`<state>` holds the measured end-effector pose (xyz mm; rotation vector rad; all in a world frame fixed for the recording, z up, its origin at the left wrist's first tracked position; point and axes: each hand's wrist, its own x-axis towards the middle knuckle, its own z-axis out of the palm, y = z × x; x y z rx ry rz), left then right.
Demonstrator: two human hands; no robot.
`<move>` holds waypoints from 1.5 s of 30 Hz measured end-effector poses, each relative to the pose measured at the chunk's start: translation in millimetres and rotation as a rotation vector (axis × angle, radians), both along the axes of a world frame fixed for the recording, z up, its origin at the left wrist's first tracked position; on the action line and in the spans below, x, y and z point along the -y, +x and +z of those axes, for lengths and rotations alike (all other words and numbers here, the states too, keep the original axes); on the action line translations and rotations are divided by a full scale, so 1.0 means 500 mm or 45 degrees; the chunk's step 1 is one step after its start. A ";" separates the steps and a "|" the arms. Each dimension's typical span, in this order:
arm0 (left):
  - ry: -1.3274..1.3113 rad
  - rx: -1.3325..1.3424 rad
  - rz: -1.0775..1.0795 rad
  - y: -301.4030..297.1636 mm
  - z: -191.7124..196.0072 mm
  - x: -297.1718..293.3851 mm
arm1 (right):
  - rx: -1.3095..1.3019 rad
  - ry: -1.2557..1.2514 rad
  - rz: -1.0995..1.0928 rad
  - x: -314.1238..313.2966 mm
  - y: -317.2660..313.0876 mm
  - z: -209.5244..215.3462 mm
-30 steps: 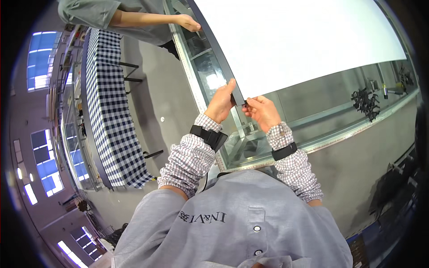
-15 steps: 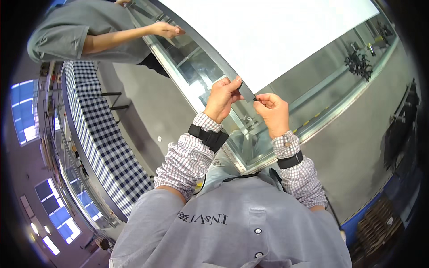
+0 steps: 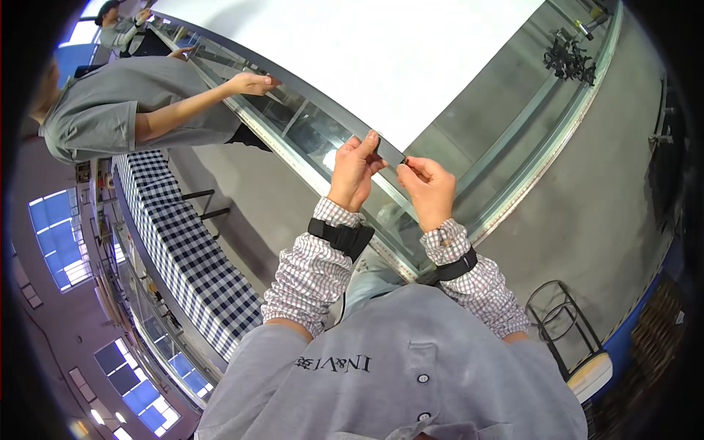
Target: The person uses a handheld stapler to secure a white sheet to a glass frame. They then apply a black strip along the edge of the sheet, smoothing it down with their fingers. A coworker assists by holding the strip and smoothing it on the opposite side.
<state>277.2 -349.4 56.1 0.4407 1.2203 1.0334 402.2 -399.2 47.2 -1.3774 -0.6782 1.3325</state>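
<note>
A large white sheet (image 3: 367, 66) with a dark grey strip (image 3: 315, 97) along its left edge spreads out in front of me. At its near corner my left hand (image 3: 352, 174) is closed on the grey strip, thumb on top. Just right of it, my right hand (image 3: 429, 189) pinches the very end of the same strip between thumb and fingertips. Both hands hold the corner above a metal frame (image 3: 506, 207) with glass-like panels. Farther along the left edge, a co-worker's hand (image 3: 253, 83) is at the strip too.
The co-worker in a grey shirt (image 3: 176, 92) stands at the left side of the frame, with another person (image 3: 117, 33) beyond. Black clips (image 3: 568, 60) are bunched at the right rail. A table with a checked cloth (image 3: 183, 253) is at left, a stool (image 3: 590, 375) at lower right.
My view has shifted, bringing the stool and the far person into sight. Both my hands stay on the strip's corner, which now sits slightly more to the left.
</note>
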 end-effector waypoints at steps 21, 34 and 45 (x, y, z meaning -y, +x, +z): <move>-0.001 0.147 -0.159 0.008 0.028 0.002 | -0.456 0.022 -0.333 0.032 -0.035 -0.002; -0.075 0.009 -0.228 0.003 0.022 0.005 | -1.156 -0.114 -0.501 0.043 -0.077 -0.030; -0.103 -0.086 -0.272 -0.031 -0.038 0.008 | -0.510 -0.351 0.064 0.031 -0.028 -0.035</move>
